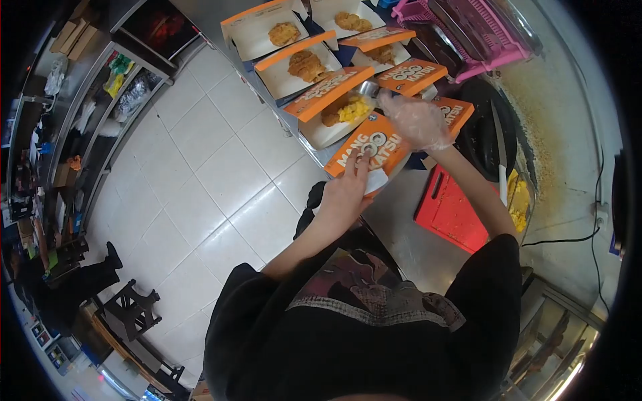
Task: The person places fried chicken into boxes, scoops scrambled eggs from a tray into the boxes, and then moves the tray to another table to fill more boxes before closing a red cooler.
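My left hand [346,194] is bare and rests with spread fingers on the orange lid [368,148] of the nearest box. A clear plastic glove covers my right hand [418,121], whose fingers are closed round a small metal cup [366,88]. The cup is above an open box [321,134] that holds yellow chunks [353,110] beside a fried piece [330,116]. Farther back, more open orange-and-white boxes [257,41] each hold a fried piece, such as the large one [306,65].
A red cutting board [451,210] lies right of the boxes. Near it are a black pan [476,127], a white-handled knife [501,154] and a tray of yellow chunks [518,204]. A pink basket [491,63] stands at the back right. A person's dark-clothed legs [80,274] show far left.
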A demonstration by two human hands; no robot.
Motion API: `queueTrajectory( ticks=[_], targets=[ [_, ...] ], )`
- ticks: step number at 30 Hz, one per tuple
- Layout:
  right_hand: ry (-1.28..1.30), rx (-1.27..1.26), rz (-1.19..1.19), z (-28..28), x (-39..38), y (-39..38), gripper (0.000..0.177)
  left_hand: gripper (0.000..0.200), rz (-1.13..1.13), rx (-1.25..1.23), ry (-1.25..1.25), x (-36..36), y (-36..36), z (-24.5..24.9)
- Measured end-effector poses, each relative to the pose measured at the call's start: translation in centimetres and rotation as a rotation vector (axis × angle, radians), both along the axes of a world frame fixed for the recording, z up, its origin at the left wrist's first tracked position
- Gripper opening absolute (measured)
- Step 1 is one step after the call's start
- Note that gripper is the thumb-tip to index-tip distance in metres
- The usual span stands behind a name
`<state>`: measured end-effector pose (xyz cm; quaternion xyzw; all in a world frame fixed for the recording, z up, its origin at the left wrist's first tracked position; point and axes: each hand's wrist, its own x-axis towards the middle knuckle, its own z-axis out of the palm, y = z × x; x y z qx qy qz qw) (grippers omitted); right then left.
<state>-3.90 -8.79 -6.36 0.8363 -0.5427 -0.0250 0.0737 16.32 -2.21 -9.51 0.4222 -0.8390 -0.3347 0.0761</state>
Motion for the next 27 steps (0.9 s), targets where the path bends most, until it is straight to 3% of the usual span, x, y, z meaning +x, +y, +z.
queueTrajectory(
  ticks=[1,3,4,5,7,8,10,11,12,14,15,16,19,20,21,22,23,24,25,26,27],
  targets=[
    [-0.002,0.000,-0.010,-1.4,-0.7,-0.2,0.025,0.074,-0.011,0.010,-0.020,0.1,-0.1,0.0],
    [-0.687,0.060,-0.116,-5.2,-2.7,-1.2,0.017,0.071,-0.012,-0.002,0.018,0.2,-0.3,0.5],
    [-0.689,0.054,-0.129,-2.8,-1.7,-0.4,0.017,0.069,-0.006,-0.003,0.055,0.2,-0.2,0.8],
    [-1.326,0.305,-0.515,-0.1,-0.7,1.0,0.016,0.069,-0.028,-0.005,0.053,0.3,-0.2,1.1],
    [-1.905,0.699,-0.852,0.8,-3.0,3.2,0.018,0.064,-0.009,-0.055,0.111,0.1,-0.2,1.9],
    [-1.922,0.648,-0.880,1.2,-4.3,4.7,0.018,0.063,-0.006,-0.038,0.079,-0.2,-0.1,2.4],
    [-2.260,0.819,-0.725,2.5,-6.8,8.5,0.018,0.058,-0.025,-0.040,0.114,-1.2,0.4,4.1],
    [-2.325,0.790,-0.735,3.5,-8.1,11.0,0.020,0.055,-0.055,-0.033,0.126,-2.0,0.8,4.3],
    [-2.353,0.676,-0.784,3.8,-9.8,13.7,0.020,0.055,-0.165,-0.215,0.249,-3.2,1.0,4.7],
    [-2.289,0.283,-0.825,4.5,-13.9,19.2,0.022,0.038,-0.250,-0.215,0.335,-6.2,2.0,5.6],
    [-2.091,0.132,-0.913,4.8,-17.0,22.2,0.022,0.033,-0.278,-0.101,0.399,-8.2,2.7,5.3],
    [-1.731,-0.182,-0.975,3.3,-20.9,25.3,0.022,0.028,-0.288,0.016,0.448,-10.1,3.9,4.9],
    [-1.402,-0.385,-1.185,2.2,-31.8,34.2,0.025,0.020,-0.139,0.356,0.815,-18.2,8.7,3.0],
    [-1.346,-0.416,-1.211,1.5,-35.2,37.2,0.025,0.020,-0.160,0.479,0.827,-20.7,10.4,2.7],
    [-0.899,-0.511,-1.027,-0.8,-38.4,39.9,0.026,0.022,-0.242,0.516,0.831,-23.3,11.9,1.8],
    [-0.567,-0.399,-1.032,-0.9,-38.6,41.1,0.028,0.026,-0.299,0.631,0.865,-26.0,13.7,1.2],
    [-0.235,-0.320,-1.001,-1.0,-38.7,42.3,0.031,0.030,-0.285,0.770,0.704,-28.0,15.5,0.9],
    [-0.241,-0.321,-1.006,-1.8,-38.8,42.3,0.031,0.037,-0.268,0.932,0.589,-30.0,17.3,1.2],
    [-0.155,-0.118,-1.203,-2.8,-39.3,42.2,0.028,0.038,-0.282,0.975,0.572,-31.9,19.2,-0.2],
    [-0.066,0.097,-1.387,-3.8,-40.4,42.1,0.026,0.035,-0.278,1.171,0.495,-33.7,20.7,-1.5],
    [-0.074,0.095,-1.379,-6.0,-42.0,42.4,0.026,0.028,-0.200,1.321,0.465,-35.5,22.4,-1.9]
  ],
)
